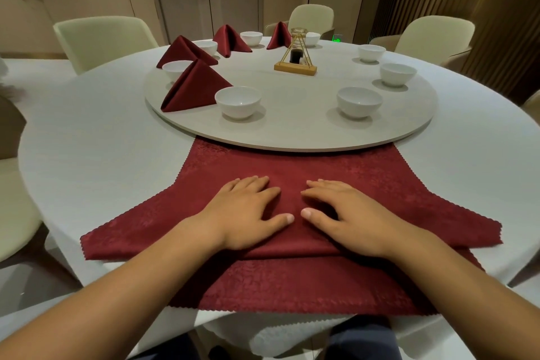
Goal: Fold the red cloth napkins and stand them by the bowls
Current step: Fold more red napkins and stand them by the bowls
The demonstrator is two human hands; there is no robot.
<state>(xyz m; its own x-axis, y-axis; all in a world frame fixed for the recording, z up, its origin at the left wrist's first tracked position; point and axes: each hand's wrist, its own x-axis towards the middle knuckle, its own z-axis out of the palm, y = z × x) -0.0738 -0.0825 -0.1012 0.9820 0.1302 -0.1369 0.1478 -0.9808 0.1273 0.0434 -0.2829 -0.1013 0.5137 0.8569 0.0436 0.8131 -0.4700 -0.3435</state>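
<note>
Head view, left hand (245, 213) and right hand (352, 221) spread flat on red napkin (359, 172), far edge hidden under turntable (292, 123)

No text, label, brand or number is showing clearly enough to read. A small green sign (338, 37) is glowing low down beyond the far edge of the table (87, 140), but its marking is appearing too small and blurred to make out
</note>
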